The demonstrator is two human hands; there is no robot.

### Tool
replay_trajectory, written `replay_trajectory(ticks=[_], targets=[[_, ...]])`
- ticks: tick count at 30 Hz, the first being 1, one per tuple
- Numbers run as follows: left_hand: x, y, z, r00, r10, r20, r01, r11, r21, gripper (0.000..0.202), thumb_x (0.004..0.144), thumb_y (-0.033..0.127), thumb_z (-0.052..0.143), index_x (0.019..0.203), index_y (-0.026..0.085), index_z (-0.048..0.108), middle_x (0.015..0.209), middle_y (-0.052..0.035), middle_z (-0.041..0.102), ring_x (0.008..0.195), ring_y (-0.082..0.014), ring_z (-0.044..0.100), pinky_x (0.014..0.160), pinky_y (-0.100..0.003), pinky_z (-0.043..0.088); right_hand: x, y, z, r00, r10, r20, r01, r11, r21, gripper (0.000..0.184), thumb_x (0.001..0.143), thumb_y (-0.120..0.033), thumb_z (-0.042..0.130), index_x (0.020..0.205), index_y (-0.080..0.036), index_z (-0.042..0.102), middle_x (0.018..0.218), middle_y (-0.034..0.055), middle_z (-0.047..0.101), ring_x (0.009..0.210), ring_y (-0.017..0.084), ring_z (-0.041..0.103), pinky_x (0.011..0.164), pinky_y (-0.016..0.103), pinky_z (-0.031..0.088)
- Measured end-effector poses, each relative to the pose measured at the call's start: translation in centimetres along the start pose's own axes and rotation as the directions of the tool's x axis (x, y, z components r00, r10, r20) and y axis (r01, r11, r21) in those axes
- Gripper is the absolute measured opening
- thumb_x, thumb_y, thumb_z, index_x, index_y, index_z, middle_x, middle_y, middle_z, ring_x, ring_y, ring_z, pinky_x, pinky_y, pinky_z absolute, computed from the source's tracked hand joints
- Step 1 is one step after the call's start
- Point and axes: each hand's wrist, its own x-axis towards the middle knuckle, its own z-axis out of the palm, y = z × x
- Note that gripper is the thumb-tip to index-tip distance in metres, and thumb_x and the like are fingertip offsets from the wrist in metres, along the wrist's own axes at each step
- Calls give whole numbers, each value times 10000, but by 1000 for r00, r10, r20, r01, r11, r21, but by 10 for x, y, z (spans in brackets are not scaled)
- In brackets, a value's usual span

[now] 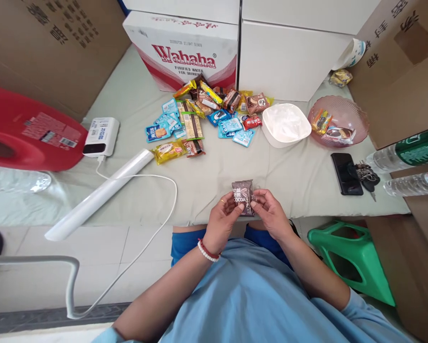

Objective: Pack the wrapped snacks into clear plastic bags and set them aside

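Near the front edge of the cloth-covered table, a small brown snack packet [243,190] marked "COCOA" is held up between both hands. My left hand [225,216] pinches its left side and lower edge, thumb on the front. On the other side, my right hand [271,214] has thumb and fingers closed on the packet's right edge. Beyond them lies a pile of wrapped snacks, with blue packets [231,126], a yellow packet [170,151] and brown packets [231,101]. A white plastic bowl [287,143] stands to the right of the pile.
A pink glass bowl [338,102] holds several wrapped snacks. Right of it are a black phone [345,174], keys [368,177] and plastic bottles [419,152]. A white lamp tube [99,194] with a cable [171,178] lies left. Boxes [185,52] line the back; a green stool [353,262] stands below.
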Motion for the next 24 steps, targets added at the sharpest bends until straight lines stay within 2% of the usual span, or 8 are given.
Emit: replay_trajectory(ticks=[5, 10, 13, 16, 18, 20, 22, 24], targets=[[7, 3, 17, 997, -33, -64, 26, 994, -104, 640, 618, 230, 909, 1175, 193, 597, 1128, -71, 740, 1027, -206, 710, 927, -350, 569, -2, -2, -4, 997, -80, 12, 81, 991, -109, 463, 855, -461, 779, 1213, -272, 554, 1147, 38, 682, 1036, 199, 649, 938, 349, 533], [5, 7, 26, 998, -18, 64, 23, 996, -86, 517, 681, 296, 886, 1113, 199, 619, 1103, -61, 746, 1026, -214, 708, 943, -364, 558, -7, -4, -9, 996, -82, 20, 83, 996, -39, 395, 847, -424, 791, 1171, -285, 613, 1044, 6, 680, 919, 179, 652, 842, 328, 562], [5, 10, 17, 991, 29, 134, -37, 998, 57, 474, 765, 350, 817, 1172, 202, 626, 1169, -90, 732, 1124, -245, 683, 1004, -401, 525, -2, -15, -29, 993, -115, -33, 113, 991, -76, 375, 849, -428, 780, 1170, -271, 667, 1036, 23, 715, 906, 191, 677, 841, 349, 579], [12, 13, -11, 984, 156, 86, -176, 923, 343, 472, 830, 404, 741, 1237, 207, 606, 1258, -114, 702, 1220, -261, 636, 1073, -441, 477, 24, -49, -86, 898, -325, -296, 250, 932, -263, 379, 813, -385, 806, 1150, -249, 699, 1104, 43, 727, 987, 209, 687, 893, 373, 581], [19, 12, -37, 963, 268, 2, -223, 799, 559, 444, 867, 435, 685, 1234, 200, 601, 1218, -115, 713, 1145, -257, 658, 1067, -463, 476, 55, -83, -141, 733, -489, -472, 322, 862, -393, 414, 815, -344, 781, 1202, -241, 675, 1137, 53, 718, 1000, 217, 691, 870, 392, 595], [27, 9, -62, 911, 406, -65, -236, 646, 726, 423, 892, 427, 642, 1238, 190, 590, 1168, -113, 724, 1088, -261, 670, 1024, -463, 499, 94, -118, -195, 607, -531, -591, 264, 837, -480, 414, 809, -259, 754, 1210, -210, 664, 1094, 68, 721, 944, 215, 702, 816, 394, 607], [33, 2, -79, 843, 538, -7, -292, 469, 834, 331, 921, 358, 586, 1202, 183, 602, 1091, -106, 731, 1042, -262, 674, 981, -451, 515, 134, -145, -235, 560, -470, -682, 111, 858, -501, 375, 803, -168, 721, 1175, -168, 670, 1028, 82, 723, 864, 200, 707, 761, 375, 610], [37, -5, -85, 770, 620, 152, -374, 246, 894, 239, 937, 275, 543, 1136, 178, 633, 1029, -115, 726, 1016, -275, 665, 943, -449, 519, 168, -160, -254, 610, -356, -708, -81, 861, -503, 346, 830, -125, 681, 1176, -140, 670, 966, 87, 717, 773, 182, 693, 706, 363, 604]])
